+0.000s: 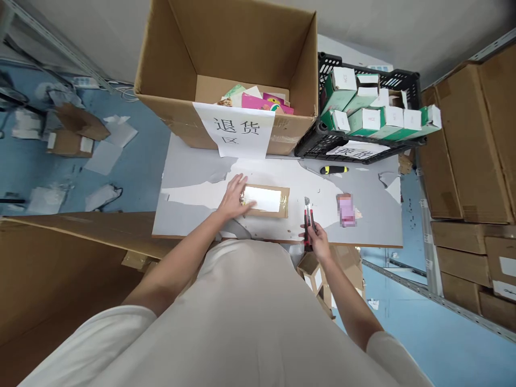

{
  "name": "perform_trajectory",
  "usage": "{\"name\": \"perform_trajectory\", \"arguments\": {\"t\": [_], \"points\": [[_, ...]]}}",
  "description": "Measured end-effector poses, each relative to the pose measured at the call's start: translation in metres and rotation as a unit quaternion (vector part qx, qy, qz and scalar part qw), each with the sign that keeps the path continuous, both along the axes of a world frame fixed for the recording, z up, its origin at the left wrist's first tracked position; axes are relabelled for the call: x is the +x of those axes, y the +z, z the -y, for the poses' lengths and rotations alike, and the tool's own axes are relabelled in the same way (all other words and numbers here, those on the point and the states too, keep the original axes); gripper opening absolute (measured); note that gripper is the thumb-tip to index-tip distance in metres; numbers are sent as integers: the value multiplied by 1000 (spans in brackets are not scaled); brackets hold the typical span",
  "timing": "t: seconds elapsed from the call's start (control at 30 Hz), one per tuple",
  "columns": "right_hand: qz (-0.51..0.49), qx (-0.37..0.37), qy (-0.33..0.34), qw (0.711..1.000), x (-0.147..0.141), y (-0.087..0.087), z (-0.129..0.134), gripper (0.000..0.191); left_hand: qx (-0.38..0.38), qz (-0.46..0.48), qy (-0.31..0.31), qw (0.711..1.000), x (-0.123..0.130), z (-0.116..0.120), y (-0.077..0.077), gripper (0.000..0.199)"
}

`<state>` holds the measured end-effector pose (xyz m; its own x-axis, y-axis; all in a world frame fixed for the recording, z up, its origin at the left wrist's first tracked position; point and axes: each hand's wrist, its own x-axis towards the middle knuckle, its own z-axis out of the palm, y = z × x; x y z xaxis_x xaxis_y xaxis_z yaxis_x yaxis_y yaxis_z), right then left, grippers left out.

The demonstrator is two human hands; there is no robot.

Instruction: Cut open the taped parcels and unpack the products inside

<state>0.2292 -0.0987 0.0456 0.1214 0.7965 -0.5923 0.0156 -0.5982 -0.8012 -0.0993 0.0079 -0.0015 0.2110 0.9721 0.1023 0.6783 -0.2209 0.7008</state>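
Note:
A small brown cardboard box (285, 203) with a white label and clear tape at its ends lies flat on the table. My left hand (235, 199) rests on the box's left end, fingers apart, the thumb reaching over the label. At the table's front edge, right of the box, my right hand (318, 240) is closed around a black and red utility knife (307, 217). The knife points away from me, and its tip does not touch the box.
Behind stand a large open carton (173, 110) with colourful packets and a black crate (310, 146) of green-white boxes. A yellow-black cutter (334, 170) and a pinkish, pixelated item (346, 209) lie right on the grey table (379, 215). Stacked cartons (470, 161) stand far right.

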Motion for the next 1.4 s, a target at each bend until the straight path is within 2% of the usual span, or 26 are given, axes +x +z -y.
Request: {"name": "perform_trajectory", "arguments": {"t": [0.07,0.1,0.2,0.27,0.37,0.47,0.57,0.67,0.77,0.87,0.97,1.03,1.13,1.2,1.27,1.33,1.4], "points": [[-52,-4,-36,998,-27,-11,-2,50,-34,57,101,993,-8,-5,-6,60],[-71,-7,-44,997,-39,-16,-5,48,-61,84,135,985,-13,-7,-10,53],[-93,2,-69,993,-58,-27,-23,44,-139,169,181,959,-24,-3,-18,50],[-100,28,-92,990,-60,-29,-42,42,-170,222,208,937,-28,10,-21,52],[-104,88,-75,988,-62,-28,-74,40,-221,272,208,913,-23,42,-21,56],[-81,133,2,988,-71,-27,-95,43,-253,300,188,900,-8,72,-19,56],[-64,144,42,987,-77,-30,-100,46,-248,318,192,895,7,90,-17,54],[-80,132,-6,988,-74,-33,-89,42,-243,291,196,904,9,93,-15,52],[-102,91,-78,988,-67,-33,-64,39,-226,215,196,930,2,76,-10,46],[-136,13,-122,983,-69,-28,-30,39,-167,150,168,960,-3,31,0,43],[-208,-74,-145,965,-82,-19,-1,36,-115,94,85,985,2,-32,8,54],[-252,-108,-157,949,-92,-14,9,34,-83,45,4,995,12,-70,11,61],[-279,-110,-178,937,-104,-10,10,27,-79,-20,-108,991,33,-105,13,56],[-276,-95,-204,934,-108,-12,6,22,-98,-48,-126,986,46,-112,14,48],[-264,-82,-231,933,-107,-14,3,18,-106,-61,-96,988,50,-108,14,43],[-250,-64,-248,934,-103,-16,-1,18,-100,-62,-30,993,43,-96,15,39],[-239,-34,-251,937,-96,-18,-8,22,-97,-60,56,992,26,-76,17,34]]}}
